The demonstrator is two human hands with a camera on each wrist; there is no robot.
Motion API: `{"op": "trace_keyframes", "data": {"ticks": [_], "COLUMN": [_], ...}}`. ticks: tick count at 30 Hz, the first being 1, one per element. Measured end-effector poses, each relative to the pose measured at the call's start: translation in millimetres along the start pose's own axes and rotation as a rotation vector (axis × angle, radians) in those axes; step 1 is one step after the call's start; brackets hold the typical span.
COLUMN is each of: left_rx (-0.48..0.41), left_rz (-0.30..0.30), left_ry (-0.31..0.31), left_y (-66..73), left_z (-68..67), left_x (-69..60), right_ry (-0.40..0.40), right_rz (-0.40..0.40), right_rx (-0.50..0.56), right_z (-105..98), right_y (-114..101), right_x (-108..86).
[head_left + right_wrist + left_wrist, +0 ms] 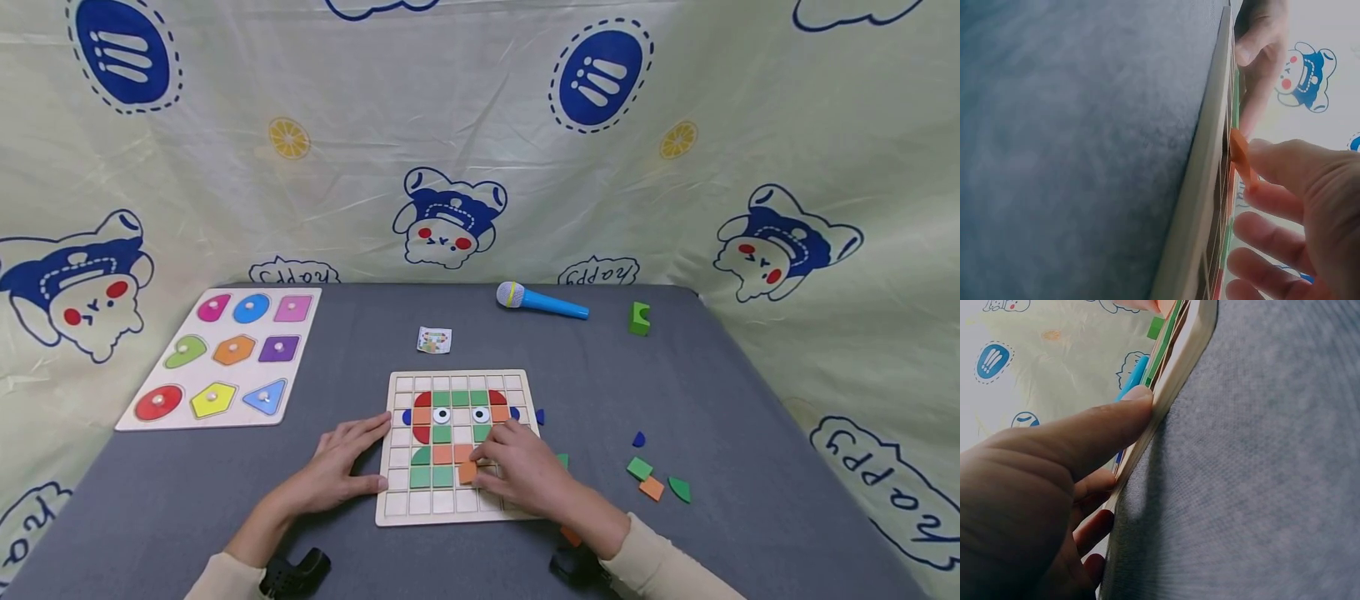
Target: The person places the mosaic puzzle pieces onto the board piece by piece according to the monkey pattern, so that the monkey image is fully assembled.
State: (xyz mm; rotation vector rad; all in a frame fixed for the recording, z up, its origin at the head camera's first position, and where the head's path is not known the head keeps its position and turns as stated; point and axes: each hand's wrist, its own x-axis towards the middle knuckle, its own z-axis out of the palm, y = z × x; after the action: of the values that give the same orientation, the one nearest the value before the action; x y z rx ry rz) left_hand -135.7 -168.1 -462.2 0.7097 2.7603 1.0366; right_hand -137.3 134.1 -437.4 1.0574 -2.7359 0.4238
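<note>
A pale grid board (390,504) lies on the table, with green, orange and red pieces and two eye pieces set in its cells. My right hand (525,468) is over its lower right part and pinches an orange square tile (468,473) between thumb and index finger. In the right wrist view the orange tile (1242,159) stands tilted at the board's surface. My left hand (337,468) rests at the board's left edge, thumb and fingertips touching it. The left wrist view shows the thumb (1113,425) against the board's rim. My right hand hides some cells.
Loose pieces lie right of the board: a green square (640,468), an orange square (652,488), a green quarter-round (679,489) and a blue piece (639,438). Behind are a small card (434,340), a toy microphone (551,303) and a green block (639,318). A shape puzzle (202,379) lies left.
</note>
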Motion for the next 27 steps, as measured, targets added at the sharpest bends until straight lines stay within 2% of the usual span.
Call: {"op": "trace_keyframes", "data": {"ticks": [5,15,27], "left_rx": [0.003,-0.001,0.006], "left_rz": [0.002,-0.009,-0.005], "left_ry": [0.004,0.002,0.004], "left_y": [0.0,0.5,0.9], "left_z": [0.4,0.6,0.6], "left_x": [0.2,-0.1,0.2], "right_ry": [0.045,0.07,0.026], "right_rz": [-0.054,-0.103,-0.077], "right_rx": [-0.023,-0.073,-0.067], "right_z": [2.6,4.5,3.9], "right_y": [-0.4,-1.2,-2.1], "right_x": [-0.4,0.7,0.4]}}
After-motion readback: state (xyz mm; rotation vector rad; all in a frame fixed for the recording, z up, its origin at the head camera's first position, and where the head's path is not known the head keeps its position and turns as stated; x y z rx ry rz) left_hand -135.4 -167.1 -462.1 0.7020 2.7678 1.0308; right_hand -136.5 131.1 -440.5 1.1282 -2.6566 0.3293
